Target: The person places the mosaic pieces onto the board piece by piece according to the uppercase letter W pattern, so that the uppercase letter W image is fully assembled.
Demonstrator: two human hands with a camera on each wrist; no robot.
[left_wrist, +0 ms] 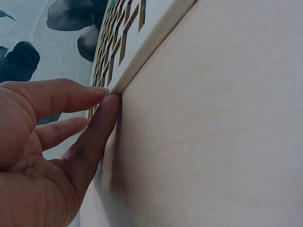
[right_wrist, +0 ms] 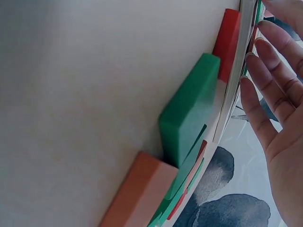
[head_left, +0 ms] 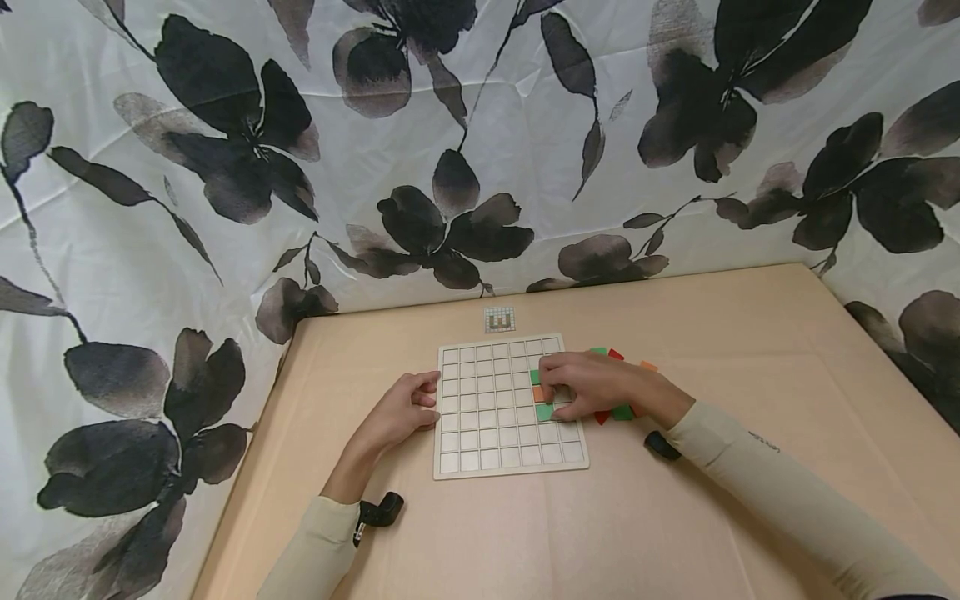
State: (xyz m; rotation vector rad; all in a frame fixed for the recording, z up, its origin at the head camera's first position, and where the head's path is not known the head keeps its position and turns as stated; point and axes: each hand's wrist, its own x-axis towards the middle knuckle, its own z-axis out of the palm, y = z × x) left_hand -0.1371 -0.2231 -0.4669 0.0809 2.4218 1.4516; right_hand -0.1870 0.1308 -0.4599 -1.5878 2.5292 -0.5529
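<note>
A pale board (head_left: 480, 475) with a grid of square recesses lies on the table. My left hand (head_left: 401, 410) is at its left edge; in the left wrist view the fingertips and thumb of that hand (left_wrist: 61, 137) touch the board's side (left_wrist: 142, 66). Over the right part of the board, my right hand (head_left: 596, 385) pinches a green tile (head_left: 543, 412) in a recess with thumb and forefinger. Just above that tile sit an orange tile (head_left: 537, 393) and another green tile (head_left: 535, 377). In the right wrist view the right hand's other fingers (right_wrist: 265, 68) extend beside the board; its thumb is out of sight.
Loose tiles lie right of the board, partly under my right forearm: a green tile (right_wrist: 189, 109), a red tile (right_wrist: 228, 42) and an orange tile (right_wrist: 137, 189) among several. Behind the board lies a small gridded pattern card (head_left: 499, 320). A floral cloth (head_left: 480, 125) hangs behind the table.
</note>
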